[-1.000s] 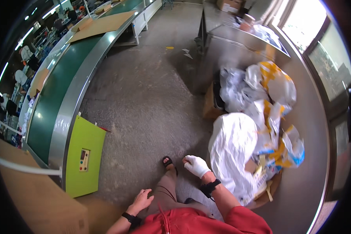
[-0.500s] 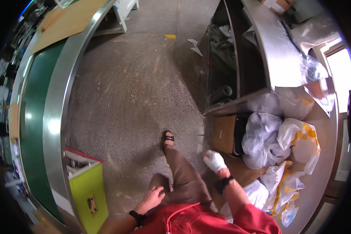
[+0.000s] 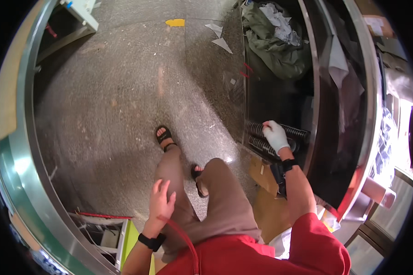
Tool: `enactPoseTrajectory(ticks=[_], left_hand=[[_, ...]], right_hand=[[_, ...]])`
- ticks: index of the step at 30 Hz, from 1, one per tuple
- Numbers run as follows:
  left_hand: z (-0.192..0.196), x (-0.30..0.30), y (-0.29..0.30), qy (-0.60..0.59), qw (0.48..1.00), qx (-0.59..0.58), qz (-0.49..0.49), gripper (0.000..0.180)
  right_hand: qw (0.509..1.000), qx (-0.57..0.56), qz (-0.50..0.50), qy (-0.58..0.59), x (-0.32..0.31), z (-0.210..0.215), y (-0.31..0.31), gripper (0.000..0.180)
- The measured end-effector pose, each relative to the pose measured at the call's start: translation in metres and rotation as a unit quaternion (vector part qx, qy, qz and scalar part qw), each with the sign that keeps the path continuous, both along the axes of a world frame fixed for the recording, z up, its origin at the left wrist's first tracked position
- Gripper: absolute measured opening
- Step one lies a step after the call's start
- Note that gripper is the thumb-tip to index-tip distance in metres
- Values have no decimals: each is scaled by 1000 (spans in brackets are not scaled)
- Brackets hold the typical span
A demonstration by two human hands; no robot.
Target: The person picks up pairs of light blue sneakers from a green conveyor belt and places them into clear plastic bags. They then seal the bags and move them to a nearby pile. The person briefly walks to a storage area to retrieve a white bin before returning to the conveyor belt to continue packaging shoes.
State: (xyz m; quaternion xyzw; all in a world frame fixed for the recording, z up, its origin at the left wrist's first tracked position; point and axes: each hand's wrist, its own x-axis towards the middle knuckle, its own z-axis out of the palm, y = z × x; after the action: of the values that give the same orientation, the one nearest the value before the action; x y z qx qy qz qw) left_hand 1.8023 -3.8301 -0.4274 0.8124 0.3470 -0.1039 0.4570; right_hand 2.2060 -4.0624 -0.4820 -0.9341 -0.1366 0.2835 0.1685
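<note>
My right hand (image 3: 275,136), in a white glove with bare fingertips, is down at the low shelf on the right. Its fingers curl over a black ribbed cylinder (image 3: 294,132) that looks like a stack of nested round containers. The palm hides part of their contact. Just nearer lies a second black ribbed cylinder (image 3: 262,145). Over my left thigh, bare and holding nothing, hangs my left hand (image 3: 160,201) with its fingers apart.
A green cloth bundle (image 3: 280,55) with crumpled paper fills the shelf's far part. Below my right arm stands a cardboard box (image 3: 263,176). A metal-edged table (image 3: 28,114) runs along the left. White scraps (image 3: 222,44) and a yellow patch (image 3: 175,22) mark the floor.
I have moved forward, closer to the shelf. My right hand has gone from hanging beside my leg to the black ribbed cylinders. My left hand remains empty over my leg.
</note>
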Motion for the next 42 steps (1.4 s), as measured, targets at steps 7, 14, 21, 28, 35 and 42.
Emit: enactPoseTrajectory(ticks=[7, 14, 21, 28, 35, 42], left_hand=[[-34, 65, 58, 113, 993, -32, -23, 41], [-110, 118, 99, 119, 991, -26, 53, 33], [-165, 204, 117, 205, 970, -71, 112, 36], [-179, 312, 94, 246, 967, -27, 56, 36], [-166, 327, 78, 263, 961, -42, 80, 37], [-155, 274, 74, 234, 965, -92, 75, 38]], right_hand=[[985, -117, -100, 79, 95, -99, -29, 33], [936, -226, -252, -97, 209, -182, -138, 53], [883, -199, -412, -105, 349, -230, -227, 80], [857, -140, -494, -35, 400, -270, -279, 90], [837, -95, -529, -98, 379, -311, -289, 69], [770, 45, -569, -286, 309, -272, -261, 71]])
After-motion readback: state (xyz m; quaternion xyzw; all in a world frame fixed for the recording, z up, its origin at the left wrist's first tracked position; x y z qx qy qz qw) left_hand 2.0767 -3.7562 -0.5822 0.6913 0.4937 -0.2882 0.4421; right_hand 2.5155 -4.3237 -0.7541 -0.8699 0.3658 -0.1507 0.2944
